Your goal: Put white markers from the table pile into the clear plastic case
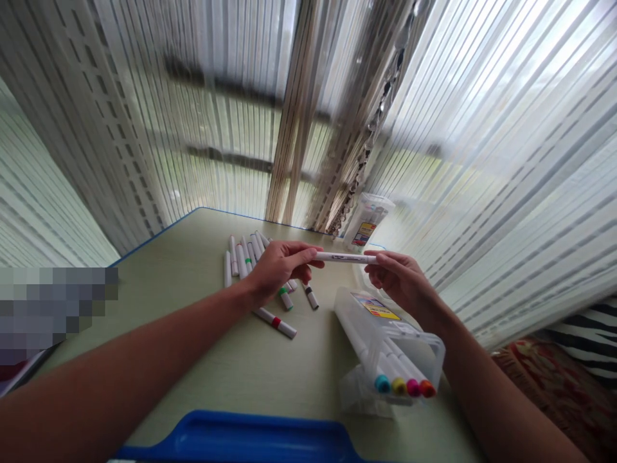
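Observation:
Between my two hands a slim white marker [344, 258] with dark print is held level above the table. My left hand [284, 265] pinches its left end, and my right hand [398, 273] pinches the right end. Below my right hand lies a clear plastic marker case [351, 321] with a yellow label. Its near end is open, showing several markers with blue, yellow, pink and orange ends [399, 386]. Behind and below my left hand, several white markers [234, 257] lie loose. One with a red band [276, 323] and one with a black band [310, 296] are nearer.
Another clear case [369, 218] stands upright at the table's far edge. A blue plastic tray [260, 437] sits at the front of the pale table [212, 379]. String curtains [231, 128] hang behind it. Patterned fabric [540, 379] shows at the right.

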